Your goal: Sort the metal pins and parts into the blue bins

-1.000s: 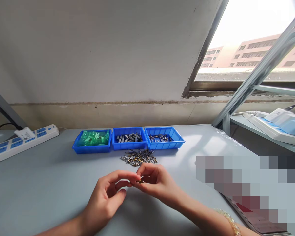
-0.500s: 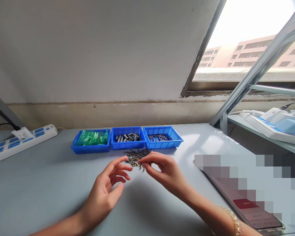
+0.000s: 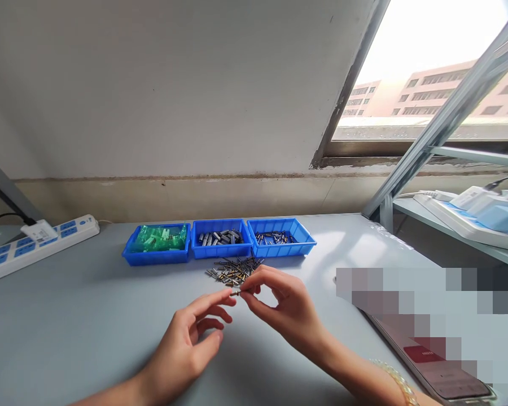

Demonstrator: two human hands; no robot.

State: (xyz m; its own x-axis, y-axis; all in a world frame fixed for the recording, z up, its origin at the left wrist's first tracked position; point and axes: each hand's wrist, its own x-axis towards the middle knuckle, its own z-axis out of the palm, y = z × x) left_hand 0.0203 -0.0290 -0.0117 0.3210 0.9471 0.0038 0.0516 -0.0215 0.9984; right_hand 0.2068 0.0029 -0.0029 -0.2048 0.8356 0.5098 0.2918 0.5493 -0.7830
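A small metal pin [image 3: 236, 293] is pinched between the thumb and index finger of my right hand [image 3: 285, 299]. Its free end points left. My left hand [image 3: 195, 332] is open with curved, spread fingers; its index fingertip is at the pin's left end, and whether it touches cannot be told. Just beyond my hands lies a loose pile of similar pins [image 3: 232, 269], dark, silver and some brass-coloured. My right hand hides part of the pile's right side.
Three blue bins stand behind the pile: the left bin [image 3: 156, 258] holds a green bag, the middle bin [image 3: 222, 251] grey metal parts, the right bin [image 3: 283, 249] thin pins. A power strip [image 3: 46, 251] lies left. A phone [image 3: 449, 375] lies front right.
My right hand has drawn back slightly from the pile with a pin in its fingertips. My left hand has moved right and a little nearer, bringing its index fingertip to the pin's end.
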